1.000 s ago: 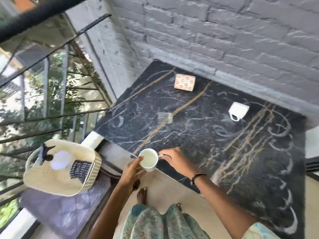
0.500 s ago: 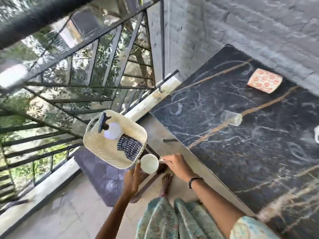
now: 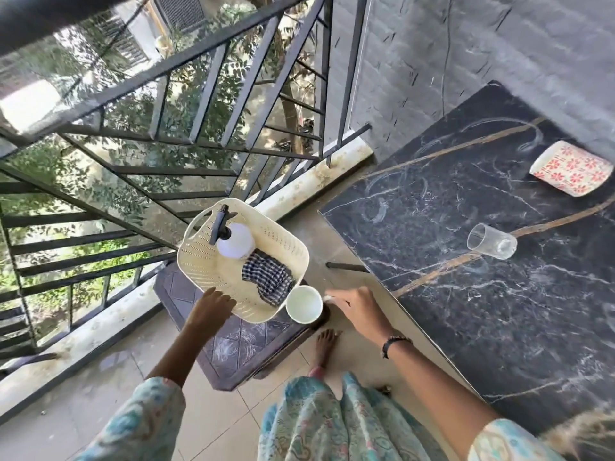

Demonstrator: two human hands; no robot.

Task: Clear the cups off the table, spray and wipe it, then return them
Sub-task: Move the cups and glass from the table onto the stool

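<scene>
My right hand (image 3: 357, 309) grips a white mug (image 3: 304, 304) by its handle, holding it upright just off the table's left edge, beside the near corner of a cream basket (image 3: 199, 257). My left hand (image 3: 211, 309) rests on the basket's near rim with nothing in it. Inside the basket are a white spray bottle (image 3: 236, 241) with a dark nozzle and a checked cloth (image 3: 266, 277). On the black marble table (image 3: 499, 311) a clear glass (image 3: 492, 242) lies on its side, and a red-flowered cup (image 3: 570, 168) lies near the wall.
The basket stands on a dark low stool (image 3: 233, 347) left of the table. A metal railing (image 3: 166, 144) closes the left side and a grey brick wall (image 3: 466, 44) the back. My bare foot (image 3: 326, 344) is on the tiled floor between stool and table.
The mug has been carried from the table's edge leftward to the basket. My left hand let go of the mug and moved to the basket's rim. The view swung left.
</scene>
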